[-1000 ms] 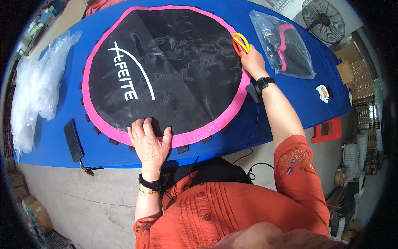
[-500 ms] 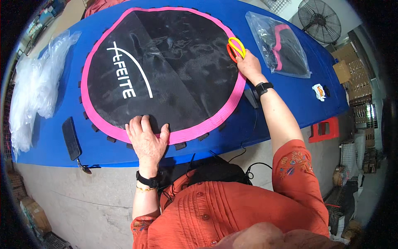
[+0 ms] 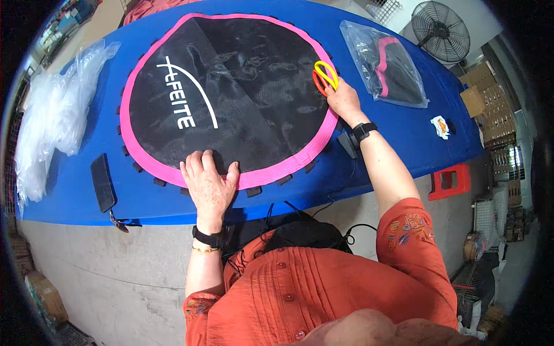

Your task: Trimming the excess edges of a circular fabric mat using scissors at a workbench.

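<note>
A large round black mat [image 3: 248, 98] with a pink border and small dark tabs round its edge lies flat on the blue-covered table [image 3: 63, 199]. White lettering runs across its left part. My left hand [image 3: 209, 183] rests palm down on the near border, fingers spread onto the black fabric. At the mat's right edge my right hand [image 3: 345, 102] is closed round a pair of scissors [image 3: 326, 76]. Their yellow and red loop handles stick out past the fingers over the border; the blades are hidden in the hand.
Crumpled clear plastic bags [image 3: 55, 127] lie at the left, near a black phone-like slab [image 3: 103, 183] with a strap. To the right are a bagged black-and-pink piece [image 3: 388, 72] and a small white wrapper [image 3: 440, 127]. Beyond stand a fan [image 3: 440, 32] and a red stool [image 3: 450, 182].
The view has shifted slightly, so the mat sits a little further right and higher. Both hands keep nearly the same places on it, and the scissors stay in my right hand.
</note>
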The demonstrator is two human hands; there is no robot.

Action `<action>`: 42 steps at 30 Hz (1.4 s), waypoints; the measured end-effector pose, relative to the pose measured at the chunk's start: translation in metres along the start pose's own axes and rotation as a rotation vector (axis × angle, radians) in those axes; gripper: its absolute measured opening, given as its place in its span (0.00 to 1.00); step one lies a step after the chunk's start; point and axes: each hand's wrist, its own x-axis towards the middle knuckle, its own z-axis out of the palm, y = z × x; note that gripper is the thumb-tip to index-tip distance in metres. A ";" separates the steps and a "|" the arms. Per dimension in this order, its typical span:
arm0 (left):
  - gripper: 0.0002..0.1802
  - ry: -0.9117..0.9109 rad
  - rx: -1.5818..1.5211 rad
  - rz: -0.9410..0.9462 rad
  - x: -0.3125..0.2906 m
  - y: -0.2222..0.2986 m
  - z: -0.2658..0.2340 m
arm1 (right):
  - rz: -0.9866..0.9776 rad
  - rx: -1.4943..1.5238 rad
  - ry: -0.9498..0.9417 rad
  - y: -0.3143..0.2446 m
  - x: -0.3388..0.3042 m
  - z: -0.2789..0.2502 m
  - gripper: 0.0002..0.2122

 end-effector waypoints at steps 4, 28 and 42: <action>0.39 0.008 -0.005 0.002 0.000 0.000 0.000 | -0.010 0.008 -0.002 -0.004 -0.009 0.001 0.19; 0.34 0.056 0.001 0.029 0.002 0.001 0.000 | -0.036 0.093 -0.029 -0.006 -0.059 -0.012 0.20; 0.35 0.025 0.004 0.034 0.003 0.003 -0.005 | -0.175 0.115 0.068 0.014 -0.061 -0.010 0.15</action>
